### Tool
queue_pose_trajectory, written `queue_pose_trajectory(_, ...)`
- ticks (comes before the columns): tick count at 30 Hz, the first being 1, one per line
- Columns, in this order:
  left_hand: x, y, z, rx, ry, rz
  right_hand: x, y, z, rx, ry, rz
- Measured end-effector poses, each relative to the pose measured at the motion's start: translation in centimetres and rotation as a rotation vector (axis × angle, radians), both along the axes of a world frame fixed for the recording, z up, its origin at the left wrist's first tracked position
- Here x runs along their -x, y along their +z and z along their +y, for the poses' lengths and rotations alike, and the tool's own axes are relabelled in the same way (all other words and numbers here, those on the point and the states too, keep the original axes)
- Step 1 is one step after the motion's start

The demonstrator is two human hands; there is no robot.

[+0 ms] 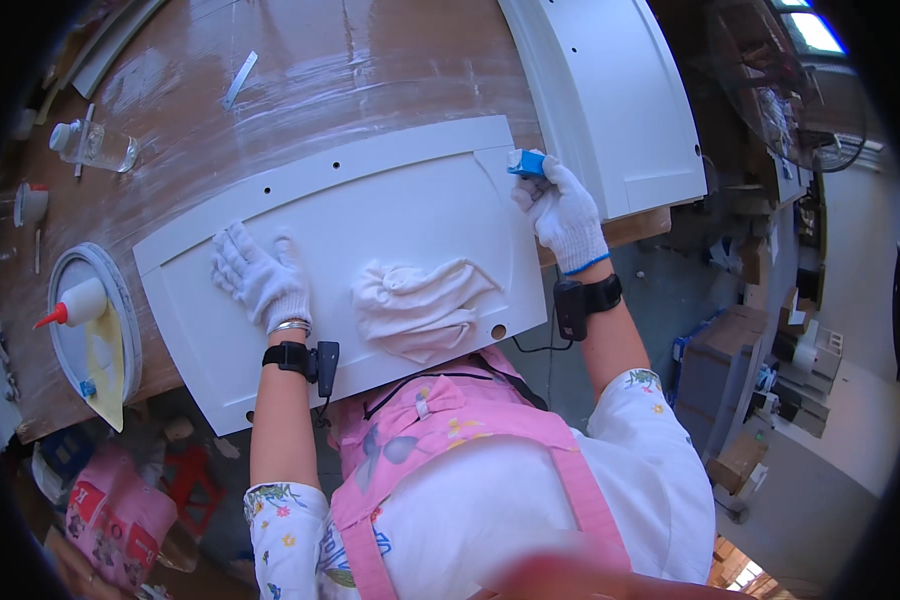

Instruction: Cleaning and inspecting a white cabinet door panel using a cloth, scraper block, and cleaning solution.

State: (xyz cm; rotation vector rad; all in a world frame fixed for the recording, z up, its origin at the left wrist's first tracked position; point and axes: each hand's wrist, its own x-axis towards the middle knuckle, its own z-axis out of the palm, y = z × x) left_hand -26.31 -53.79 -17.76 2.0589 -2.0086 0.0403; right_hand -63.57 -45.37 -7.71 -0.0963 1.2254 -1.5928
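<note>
A white cabinet door (420, 210) with a raised border lies before me, with small dark holes near its edges. My left hand (260, 272), in a white glove, rests flat on its left part, fingers stretched out. Above the door's far right corner, my right hand (563, 212), gloved with a blue cuff, pinches a small blue block (527, 163) with a pale end. I cannot tell whether the block touches the door. A crumpled white cloth (420, 305) lies on the door between my hands, near the front edge.
A second white panel (620, 110) lies to the right. On the brown table (370, 60) are a clear bottle (105, 148), a pale strip (240, 80), and a round lid (65, 275) bearing a red-tipped glue bottle (78, 303) and yellow sheet (103, 360). A fan (790, 90) stands far right.
</note>
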Motion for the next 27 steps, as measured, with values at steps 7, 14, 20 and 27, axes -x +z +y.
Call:
queue_pose_trajectory(7, 0.3, 0.2, 0.0, -0.003, 0.012, 0.006, -0.5, 0.5, -2.7, -0.058, 0.03, 0.248)
queue_pose_trajectory(14, 0.4, 0.5, 0.2, 0.009, -0.001, 0.031, -1.1, 1.8, -7.4, -0.017, 0.166, 0.132)
queue_pose_trajectory(20, 0.4, 0.8, 0.2, -0.008, -0.006, 0.064, -1.0, 1.5, -10.1, -0.035, 0.296, 0.086)
queue_pose_trajectory(27, 0.5, 0.7, 0.1, 0.023, -0.01, 0.088, -0.8, 1.0, -13.1, -0.303, 0.506, 1.566)
